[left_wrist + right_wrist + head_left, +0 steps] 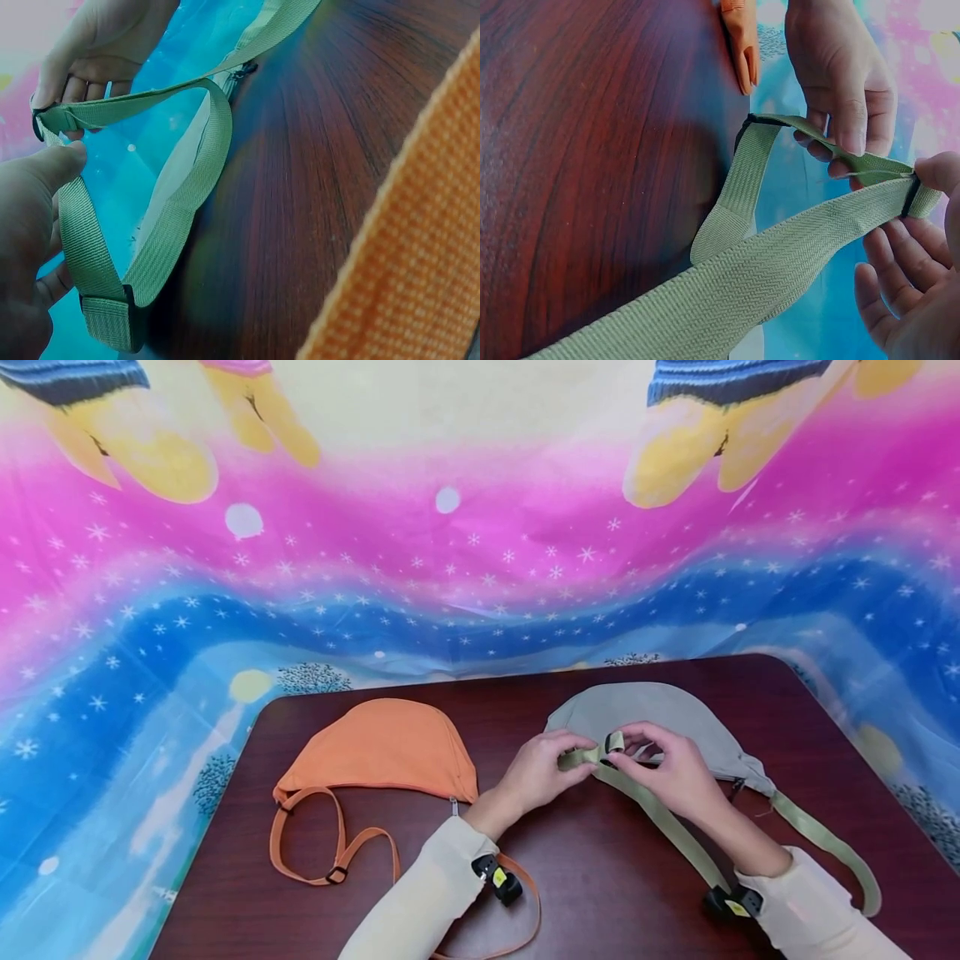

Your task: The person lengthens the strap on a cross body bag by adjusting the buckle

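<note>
A grey-green waist bag [637, 710] lies at the right of the table, with a pale green webbing strap [660, 818]. My left hand [536, 772] pinches the strap between thumb and fingers. Beside it my right hand [675, 777] holds the strap at a black slider buckle [910, 196], its thumb against the small loop there. In the left wrist view a second black buckle [133, 319] hangs on the strap below the left hand. The strap forms a long loop between the two buckles.
An orange waist bag [390, 747] lies on the left of the dark wooden table [600, 893]. Its thin orange strap [341, 827] curls toward the front, partly under the left forearm. A printed cloth [450, 568] hangs behind the table.
</note>
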### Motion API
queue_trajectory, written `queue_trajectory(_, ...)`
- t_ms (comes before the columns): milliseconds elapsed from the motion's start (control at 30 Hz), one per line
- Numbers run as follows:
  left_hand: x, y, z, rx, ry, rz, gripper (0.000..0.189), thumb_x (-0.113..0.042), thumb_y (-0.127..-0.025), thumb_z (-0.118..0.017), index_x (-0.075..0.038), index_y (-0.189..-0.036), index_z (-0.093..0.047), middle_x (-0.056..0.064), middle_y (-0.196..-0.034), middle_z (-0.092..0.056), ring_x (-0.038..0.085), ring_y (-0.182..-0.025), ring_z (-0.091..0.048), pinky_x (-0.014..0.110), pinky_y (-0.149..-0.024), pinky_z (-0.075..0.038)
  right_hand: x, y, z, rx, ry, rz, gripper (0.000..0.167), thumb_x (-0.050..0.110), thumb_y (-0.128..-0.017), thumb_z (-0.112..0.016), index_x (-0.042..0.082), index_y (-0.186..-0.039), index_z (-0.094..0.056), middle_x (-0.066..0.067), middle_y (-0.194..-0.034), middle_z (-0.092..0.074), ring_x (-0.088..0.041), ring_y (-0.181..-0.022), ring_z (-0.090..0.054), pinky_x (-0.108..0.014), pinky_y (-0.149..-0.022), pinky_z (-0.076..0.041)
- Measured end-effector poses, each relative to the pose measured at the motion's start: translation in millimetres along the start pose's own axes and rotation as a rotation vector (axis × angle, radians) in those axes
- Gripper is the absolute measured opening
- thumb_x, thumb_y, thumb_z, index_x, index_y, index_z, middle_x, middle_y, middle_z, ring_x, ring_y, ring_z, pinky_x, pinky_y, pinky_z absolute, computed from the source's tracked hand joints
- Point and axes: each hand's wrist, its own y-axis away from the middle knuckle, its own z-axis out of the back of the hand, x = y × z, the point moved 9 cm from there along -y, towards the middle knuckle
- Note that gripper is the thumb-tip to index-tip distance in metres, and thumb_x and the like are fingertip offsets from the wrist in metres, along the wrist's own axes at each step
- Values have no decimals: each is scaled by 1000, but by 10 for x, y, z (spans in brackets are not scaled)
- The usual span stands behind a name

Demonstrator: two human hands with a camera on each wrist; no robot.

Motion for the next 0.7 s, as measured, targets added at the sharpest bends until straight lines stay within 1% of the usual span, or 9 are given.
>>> queue_trajectory(233,-45,-18,7,-7,21,-15,28,-24,-95,-75,-14,-121,-73,-3,-116,-71,4,-99,-63,13,-84,-47,11,-2,-75,44,6,5,26,12,-85,-84,14,-109,-72,3,-90,-66,-10,-77,-61,-28,-67,-53)
queue_trajectory(433,-39,-21,19,-3,44,-4,32,-24,-95,-75,-14,-125,-71,-3,-118,-70,3,-96,-61,12,-81,-47,-6,-7,-110,49,-16,-15,23,15,-88,-82,15,-109,-71,3,-90,-66,-14,-76,-62,-27,-66,-53)
queue_trajectory(500,-32,-21,20,-5,32,-4,36,-25,-93,-78,-14,-126,-69,-3,-117,-70,2,-95,-61,13,-82,-47,-7,-7,-103,42,-19,-19,22,15,-89,-81,16,-109,-70,4,-90,-66,-15,-76,-62,-27,-66,-53)
queue_trajectory(567,-21,-15,21,-9,8,-1,41,-26,-90,-81,-14,-127,-67,-4,-114,-69,2,-94,-61,16,-86,-47,-1,-6,-94,37,-19,-20,22,15,-89,-81,16,-109,-70,4,-90,-66,-15,-75,-63,-28,-66,-53)
queue_trajectory(700,30,15,21,-17,-82,34,43,-30,-85,-85,-17,-118,-62,-8,-103,-65,4,-89,-57,27,-89,-46,5,-7,-72,24,-14,-19,21,15,-90,-80,19,-108,-69,6,-91,-67,-14,-74,-63,-28,-64,-53)
